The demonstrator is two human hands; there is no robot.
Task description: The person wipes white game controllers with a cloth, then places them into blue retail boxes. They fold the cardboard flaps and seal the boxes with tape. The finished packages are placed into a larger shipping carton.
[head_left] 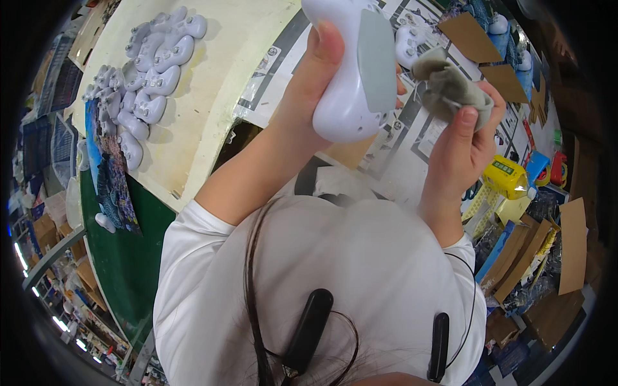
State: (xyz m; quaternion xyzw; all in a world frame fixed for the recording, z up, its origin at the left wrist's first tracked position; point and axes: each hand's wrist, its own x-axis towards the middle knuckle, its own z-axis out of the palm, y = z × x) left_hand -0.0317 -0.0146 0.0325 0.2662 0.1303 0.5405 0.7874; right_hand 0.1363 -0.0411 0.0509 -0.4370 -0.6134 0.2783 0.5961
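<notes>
Raised over the table, my left hand [308, 82] is closed round a white game controller [342, 96]. The controller is held on end, with a light grey panel facing right. To its right, my right hand [465, 143] pinches a crumpled grey cloth [450, 93] between thumb and fingers. The cloth and the controller are apart. Behind the cloth, another white controller [407, 46] lies on the printed sheets [412, 138] covering the table.
At the left, many white controllers [149, 80] crowd together on a pale board [212, 71]. A green surface [119, 270] lies below it. On the right are a yellow bottle [505, 177], a red tape dispenser [559, 168] and cardboard pieces [573, 248].
</notes>
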